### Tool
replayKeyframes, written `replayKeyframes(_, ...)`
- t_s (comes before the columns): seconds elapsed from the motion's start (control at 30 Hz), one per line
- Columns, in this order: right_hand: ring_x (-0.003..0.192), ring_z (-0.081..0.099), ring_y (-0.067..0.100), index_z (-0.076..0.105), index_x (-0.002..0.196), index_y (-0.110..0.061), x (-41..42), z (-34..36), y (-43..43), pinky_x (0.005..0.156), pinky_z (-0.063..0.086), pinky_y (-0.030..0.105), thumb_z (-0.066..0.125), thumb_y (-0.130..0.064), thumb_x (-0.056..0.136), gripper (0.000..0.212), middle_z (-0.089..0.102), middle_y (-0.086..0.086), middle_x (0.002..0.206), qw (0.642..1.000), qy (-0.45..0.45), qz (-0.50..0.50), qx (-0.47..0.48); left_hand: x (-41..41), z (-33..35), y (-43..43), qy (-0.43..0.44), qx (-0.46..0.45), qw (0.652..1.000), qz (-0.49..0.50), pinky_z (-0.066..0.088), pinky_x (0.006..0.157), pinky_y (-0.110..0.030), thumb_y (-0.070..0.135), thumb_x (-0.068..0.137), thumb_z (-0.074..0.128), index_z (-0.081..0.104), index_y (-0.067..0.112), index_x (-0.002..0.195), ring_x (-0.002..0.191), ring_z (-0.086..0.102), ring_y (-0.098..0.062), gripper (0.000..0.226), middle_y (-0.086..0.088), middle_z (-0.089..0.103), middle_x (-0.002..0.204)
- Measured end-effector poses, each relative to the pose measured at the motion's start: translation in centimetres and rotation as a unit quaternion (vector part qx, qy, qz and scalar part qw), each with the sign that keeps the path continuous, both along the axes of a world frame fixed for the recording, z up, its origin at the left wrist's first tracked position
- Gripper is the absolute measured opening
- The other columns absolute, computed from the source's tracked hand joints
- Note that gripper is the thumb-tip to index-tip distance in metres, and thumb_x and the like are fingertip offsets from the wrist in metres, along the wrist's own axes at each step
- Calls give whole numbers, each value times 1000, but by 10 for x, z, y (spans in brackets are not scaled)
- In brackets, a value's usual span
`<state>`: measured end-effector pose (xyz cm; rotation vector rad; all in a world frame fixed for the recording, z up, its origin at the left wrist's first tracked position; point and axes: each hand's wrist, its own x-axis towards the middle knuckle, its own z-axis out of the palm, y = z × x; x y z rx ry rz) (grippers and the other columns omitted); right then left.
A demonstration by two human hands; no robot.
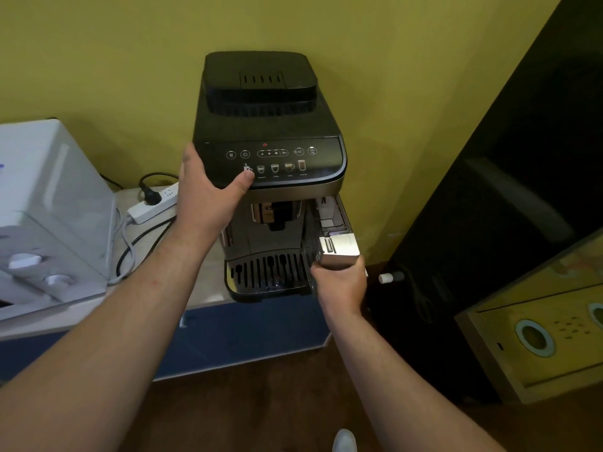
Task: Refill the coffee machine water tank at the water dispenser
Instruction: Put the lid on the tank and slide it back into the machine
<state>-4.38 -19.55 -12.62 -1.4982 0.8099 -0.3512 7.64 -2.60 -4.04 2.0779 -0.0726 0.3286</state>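
A black and silver coffee machine (270,132) stands on a low counter against the yellow wall. My left hand (208,194) grips its front left corner, thumb on the control panel. The water tank (336,230) sticks partly out of the machine's right front side, its silver front face toward me. My right hand (342,282) holds the tank's silver front from below. A white water dispenser (49,216) stands at the left on the same counter.
A white power strip (153,203) with black and white cables lies between the dispenser and the machine. A tall black panel (522,190) rises at the right. At the lower right stands a yellow-topped box (538,337). A white shoe tip (344,440) shows on the brown floor.
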Motion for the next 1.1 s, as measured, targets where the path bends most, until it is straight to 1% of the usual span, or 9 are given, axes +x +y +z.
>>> replayKeyframes(0.13, 82, 57, 4, 49, 106, -25, 14, 4, -1, 51, 45, 7, 81, -5, 68, 54, 57, -11, 93, 1000, -5, -1, 0, 1, 0, 1, 2, -4, 1000, -1, 25, 121, -42, 53, 81, 71, 11, 15, 158, 150, 22, -23, 105, -7, 22, 164)
replayKeyframes(0.3, 79, 55, 1, 48, 104, -26, 21, -1, -2, 46, 41, 3, 81, -6, 67, 53, 58, -10, 93, 1000, 0, -3, -5, 1, -1, 2, 0, -10, 1000, -5, 30, 119, -45, 58, 77, 70, 14, 17, 157, 148, 28, -22, 106, -6, 28, 162)
replayKeyframes(0.5, 87, 62, 12, 51, 106, -24, 46, -1, -4, 54, 39, 9, 82, -11, 65, 53, 63, -4, 97, 1000, 1, 5, -16, 1, -3, 1, -5, -20, 1000, -4, 28, 120, -39, 57, 78, 70, 15, 17, 157, 147, 28, -20, 104, -6, 29, 161)
replayKeyframes(0.67, 81, 57, 3, 48, 103, -25, 57, 0, -16, 60, 43, 12, 88, -23, 65, 55, 61, -9, 93, 998, 2, 67, -18, 2, -3, 2, 3, -12, 1000, -3, 25, 121, -42, 54, 80, 71, 10, 16, 159, 150, 23, -21, 106, -6, 24, 163)
replayKeyframes(0.77, 90, 60, 7, 50, 104, -25, 54, -1, -36, 68, 46, 16, 81, -30, 74, 43, 62, -9, 96, 984, 23, 164, -68, 2, -3, 4, 0, -9, 1000, -11, 28, 120, -44, 56, 79, 71, 12, 17, 158, 149, 26, -22, 106, -7, 26, 162)
replayKeyframes(0.83, 95, 62, 12, 56, 110, -19, 51, 3, -54, 67, 46, 14, 73, -35, 82, 37, 64, -5, 102, 969, 36, 215, -121, 3, -3, 5, 8, -8, 1000, -14, 28, 120, -46, 57, 78, 71, 11, 19, 158, 149, 24, -23, 107, -7, 24, 163)
replayKeyframes(0.9, 101, 61, 15, 57, 122, -13, 54, 10, -69, 73, 47, 17, 71, -40, 83, 50, 64, -4, 109, 958, 29, 217, -184, 3, -3, 5, 11, -9, 1000, -16, 27, 120, -47, 58, 78, 71, 10, 20, 159, 150, 22, -23, 107, -7, 22, 164)
replayKeyframes(0.97, 103, 63, 16, 59, 126, -16, 60, 14, -76, 83, 53, 29, 73, -46, 78, 59, 67, -4, 113, 945, 25, 230, -232, 2, -3, 5, 7, -11, 1000, -14, 25, 121, -46, 55, 79, 71, 9, 19, 159, 151, 21, -23, 108, -6, 21, 165)
replayKeyframes(1.1, 100, 66, 12, 66, 120, -18, 64, 14, -78, 85, 56, 32, 75, -39, 79, 47, 72, -7, 105, 940, 23, 246, -235, 2, -3, 4, 7, -13, 1000, -14, 25, 121, -46, 54, 80, 72, 9, 17, 159, 151, 21, -23, 107, -7, 21, 165)
